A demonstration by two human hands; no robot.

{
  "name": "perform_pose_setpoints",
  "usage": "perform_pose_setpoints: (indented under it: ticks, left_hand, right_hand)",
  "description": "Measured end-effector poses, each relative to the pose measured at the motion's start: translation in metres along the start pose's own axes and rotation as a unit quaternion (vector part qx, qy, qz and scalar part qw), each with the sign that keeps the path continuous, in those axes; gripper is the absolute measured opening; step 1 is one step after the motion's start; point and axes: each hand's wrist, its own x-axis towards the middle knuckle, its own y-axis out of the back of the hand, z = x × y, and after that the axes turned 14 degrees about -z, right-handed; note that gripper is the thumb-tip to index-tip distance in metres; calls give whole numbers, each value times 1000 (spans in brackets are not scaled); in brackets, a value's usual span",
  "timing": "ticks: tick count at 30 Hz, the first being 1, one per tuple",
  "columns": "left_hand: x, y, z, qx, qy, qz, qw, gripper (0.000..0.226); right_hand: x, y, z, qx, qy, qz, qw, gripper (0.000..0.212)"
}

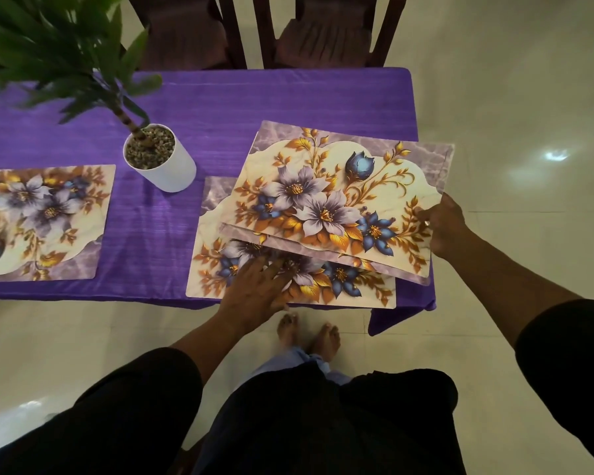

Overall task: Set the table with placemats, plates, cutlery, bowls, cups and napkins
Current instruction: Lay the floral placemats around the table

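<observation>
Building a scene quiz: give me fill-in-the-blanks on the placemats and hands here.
1. The right hand holds lifted placemats by their ____ edge.
2. The left hand lies flat on the placemat on the table, fingers ____.
3. The tablecloth is ____.
4. The white pot holds a ____.

Missing: right; straight; purple; plant

Floral placemat [45,217] lying flat at nine o'clock on the worktop. Second placemat [216,269] flat at the near edge, six o'clock. Lifted placemats [336,200], at least two stacked, tilted above it toward three o'clock.
</observation>
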Motion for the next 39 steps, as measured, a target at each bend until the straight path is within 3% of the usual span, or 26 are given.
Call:
perform_pose_setpoints:
  ticks: [11, 15, 17, 20, 23, 25, 26, 28, 34, 39]
  left_hand:
    - [2, -6, -6, -45, -12, 46, 998, 85]
    - [-3, -7, -8, -121, -6, 233, 965, 61]
    - [4, 10, -17, -195, 93, 300, 929, 48]
    - [26, 57, -39, -371, 270, 312, 832, 48]
    - [49, 94, -79, -594, 318, 188, 715, 52]
    - [57, 105, -102, -724, 276, 96, 625, 50]
    - [58, 108, -109, -752, 255, 69, 604, 46]
    - [58, 111, -115, -762, 218, 52, 607, 36]
    - [74, 112, -87, -694, 206, 116, 680, 30]
    - [112, 117, -5, -717, 252, 201, 618, 33]
  right_hand:
    - [-5, -10, -1, 7, -4, -12, 1000, 37]
    - [-10, -4, -1, 32, -6, 3, 999, 34]
    - [-12, 0, -7, 33, -4, 4, 999, 31]
    - [-18, 11, -22, 30, 4, 0, 1000, 34]
    - [-22, 22, -30, 19, 12, -30, 999, 36]
    - [-22, 24, -34, 14, 14, -51, 998, 41]
    - [-21, 23, -36, 12, 14, -62, 998, 43]
    - [-16, 20, -43, 8, 17, -77, 997, 43]
    - [15, 39, -54, -27, 35, -80, 996, 40]
    - [69, 107, -83, -34, 41, -41, 998, 42]
